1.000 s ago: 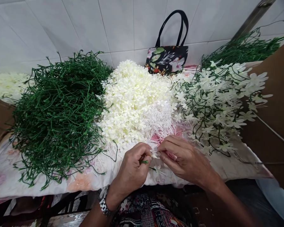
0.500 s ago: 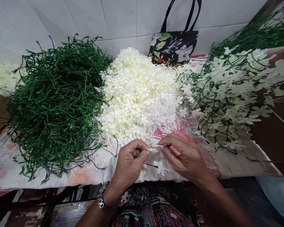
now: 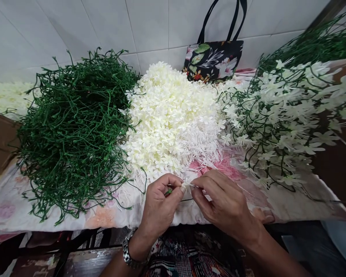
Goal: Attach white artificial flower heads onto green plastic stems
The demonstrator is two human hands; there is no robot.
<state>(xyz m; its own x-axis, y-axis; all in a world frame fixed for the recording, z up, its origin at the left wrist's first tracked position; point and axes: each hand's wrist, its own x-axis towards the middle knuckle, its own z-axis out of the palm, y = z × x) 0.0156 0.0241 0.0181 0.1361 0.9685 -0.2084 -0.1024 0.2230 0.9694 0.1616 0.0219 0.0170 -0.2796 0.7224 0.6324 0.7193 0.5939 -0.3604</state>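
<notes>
My left hand (image 3: 160, 204) is closed in a pinch on a thin green stem (image 3: 169, 191) at the near edge of the cloth-covered table. My right hand (image 3: 223, 202) is pinched on a small white stamen piece (image 3: 190, 185) that meets the stem's tip, where a small white flower (image 3: 184, 187) sits between the two hands. Just beyond the hands lies a big heap of loose white flowers (image 3: 170, 115) with a fringe of white stamens (image 3: 203, 144) at its near right side.
A tangled pile of green stems (image 3: 72, 127) fills the left of the table. Finished stems with white flowers (image 3: 282, 111) lie at the right, over a brown cardboard box (image 3: 343, 154). A black floral handbag (image 3: 215, 59) leans on the tiled wall. The floral tablecloth (image 3: 103, 215) hangs over the front edge.
The hands have stayed together at the table's near edge, working the small flower onto the stem tip. The view has shifted a little, down and to the right.
</notes>
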